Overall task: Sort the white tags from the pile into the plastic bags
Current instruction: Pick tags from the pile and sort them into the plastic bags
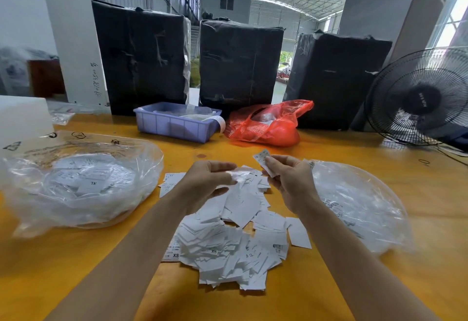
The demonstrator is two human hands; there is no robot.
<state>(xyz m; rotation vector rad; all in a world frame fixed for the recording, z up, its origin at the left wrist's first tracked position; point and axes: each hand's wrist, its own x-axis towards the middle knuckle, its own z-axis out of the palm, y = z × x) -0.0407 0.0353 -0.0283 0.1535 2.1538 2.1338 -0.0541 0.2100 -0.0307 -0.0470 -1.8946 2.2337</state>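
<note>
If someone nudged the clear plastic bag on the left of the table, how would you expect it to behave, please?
The clear plastic bag on the left looks thin and crumpled, so it would probably buckle rather than slide as one piece. It holds only flat white tags, so it is likely light. Its mouth lies open, so a hard push might spill some.

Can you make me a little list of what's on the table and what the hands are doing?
Table: orange wooden tabletop
Middle: loose pile of white paper tags
Left side: clear plastic bag already holding tags, one reading XL
Right side: second clear plastic bag with tags inside
Left hand: fingers pinch a blurred white tag above the pile
Right hand: holds up a small printed white tag
Behind: lilac plastic tray, red plastic bag, black electric fan, three black-wrapped parcels
</note>
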